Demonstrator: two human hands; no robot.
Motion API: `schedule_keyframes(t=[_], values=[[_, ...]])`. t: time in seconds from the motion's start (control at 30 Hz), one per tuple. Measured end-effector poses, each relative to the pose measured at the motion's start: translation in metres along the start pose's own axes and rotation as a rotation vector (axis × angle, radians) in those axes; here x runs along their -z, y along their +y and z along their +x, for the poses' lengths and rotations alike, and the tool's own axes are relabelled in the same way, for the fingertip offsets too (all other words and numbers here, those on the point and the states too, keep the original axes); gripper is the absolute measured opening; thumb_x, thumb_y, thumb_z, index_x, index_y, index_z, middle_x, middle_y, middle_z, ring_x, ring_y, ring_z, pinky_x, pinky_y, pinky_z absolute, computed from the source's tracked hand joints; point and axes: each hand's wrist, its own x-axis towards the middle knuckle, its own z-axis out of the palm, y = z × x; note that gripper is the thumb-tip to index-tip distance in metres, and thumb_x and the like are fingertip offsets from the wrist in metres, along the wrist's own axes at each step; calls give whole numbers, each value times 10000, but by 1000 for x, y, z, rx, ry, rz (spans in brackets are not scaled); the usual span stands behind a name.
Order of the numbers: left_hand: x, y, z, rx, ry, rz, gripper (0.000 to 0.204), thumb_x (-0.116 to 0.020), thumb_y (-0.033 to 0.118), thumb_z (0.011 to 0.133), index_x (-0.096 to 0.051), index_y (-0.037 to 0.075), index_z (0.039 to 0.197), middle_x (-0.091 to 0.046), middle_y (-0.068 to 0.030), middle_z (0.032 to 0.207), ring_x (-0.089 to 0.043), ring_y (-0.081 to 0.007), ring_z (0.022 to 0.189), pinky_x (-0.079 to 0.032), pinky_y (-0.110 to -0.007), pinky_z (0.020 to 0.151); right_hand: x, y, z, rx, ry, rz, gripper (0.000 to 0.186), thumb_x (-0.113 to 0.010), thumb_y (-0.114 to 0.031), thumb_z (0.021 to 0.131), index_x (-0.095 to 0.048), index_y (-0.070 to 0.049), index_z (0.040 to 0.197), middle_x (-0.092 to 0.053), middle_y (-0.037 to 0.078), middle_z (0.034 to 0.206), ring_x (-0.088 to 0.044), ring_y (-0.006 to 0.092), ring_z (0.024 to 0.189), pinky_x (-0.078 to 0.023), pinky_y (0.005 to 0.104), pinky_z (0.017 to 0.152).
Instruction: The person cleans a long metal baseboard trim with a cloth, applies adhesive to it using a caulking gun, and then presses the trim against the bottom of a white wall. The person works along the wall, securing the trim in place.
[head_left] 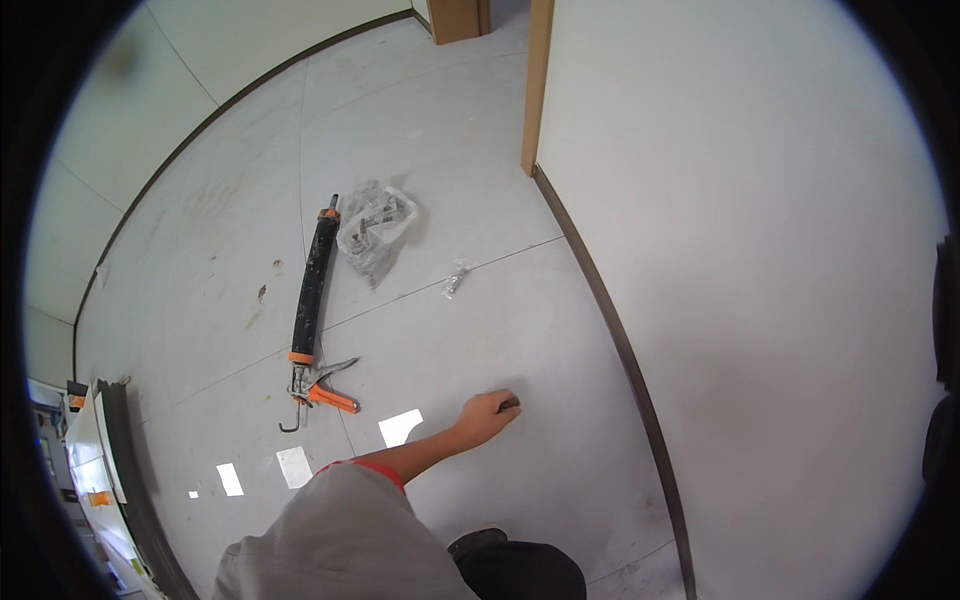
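My left hand (pixel 488 416) reaches in from the lower left, low over the grey floor. Its fingers are curled closed around a small dark thing (pixel 510 404), mostly hidden, which I cannot make out. To the left lies a caulking gun (pixel 314 285) with a long black barrel, orange end rings and an orange handle. Beside its far end sits a clear plastic bag (pixel 372 238) with small dark and metallic pieces inside. A small crumpled clear packet (pixel 456 280) lies on the floor beyond my hand. My right hand is out of view.
A white wall (pixel 740 260) with a dark baseboard (pixel 625 355) runs along the right, ending at a wooden door frame (pixel 537 90). Another white wall (pixel 180 70) curves along the far left. A dark-edged white panel (pixel 105 460) stands lower left. My shoe (pixel 478 541) shows below.
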Motion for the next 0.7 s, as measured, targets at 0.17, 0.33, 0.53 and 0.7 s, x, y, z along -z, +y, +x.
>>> schedule_keyframes(t=[0.17,0.33,0.53,0.7], values=[[3,86,-62,-300,-128,-87,241,-666,236,946,-665,34,1075,-707,-107,989,-705,-239,855,-561,-352,731,4,-52,-3,58,-88,-44,329,-561,-279,1008,-680,-42,1204,-703,218,1088,-673,350,983,-531,418,845],[-13,172,-87,-515,-323,10,265,-698,195,929,-657,70,1159,-688,-94,1010,-689,-217,829,-553,-330,720,17,-104,-12,326,-184,-199,316,-531,-243,1012,-692,-8,1150,-691,275,1039,-654,437,975,-522,464,849],[53,10,101,-280,402,632,443,-694,137,833,-601,125,1266,-520,-191,1373,-564,-366,1191,-516,-429,941,9,-62,-13,187,-193,-88,330,-520,-175,1011,-630,73,1198,-669,283,1085,-646,408,972,-516,437,880],[103,-72,157,-22,523,1002,353,-588,116,890,-627,122,1241,-528,-217,1353,-564,-370,1198,-532,-446,921,0,-25,-15,84,-164,86,320,-494,-166,1016,-620,40,1226,-675,255,1102,-655,378,980,-526,416,869]])
